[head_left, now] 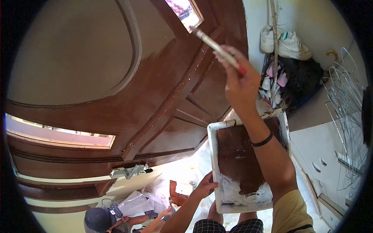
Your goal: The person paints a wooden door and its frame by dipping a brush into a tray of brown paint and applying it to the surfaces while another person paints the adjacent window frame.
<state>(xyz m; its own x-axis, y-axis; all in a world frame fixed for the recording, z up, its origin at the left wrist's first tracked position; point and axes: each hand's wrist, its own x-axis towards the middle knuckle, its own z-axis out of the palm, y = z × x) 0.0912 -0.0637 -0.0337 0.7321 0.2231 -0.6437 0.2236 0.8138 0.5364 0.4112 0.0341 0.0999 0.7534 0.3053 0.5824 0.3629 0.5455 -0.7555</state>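
My right hand is raised, fingers wrapped round a paintbrush with a pale handle and a red end. The brush tip overlaps the lower corner of a small window opening in the brown door. Low in the view, my left hand grips the left rim of a white rectangular tray. Dark brown paint covers most of the tray's floor, with whitish smears at the near end. My right forearm crosses over the tray and hides part of it.
A person in a dark cap is low at the left, near plastic sheeting. White shoes and a black bag stand at upper right beside a pole. Wire hangers hang at far right. A door handle juts out.
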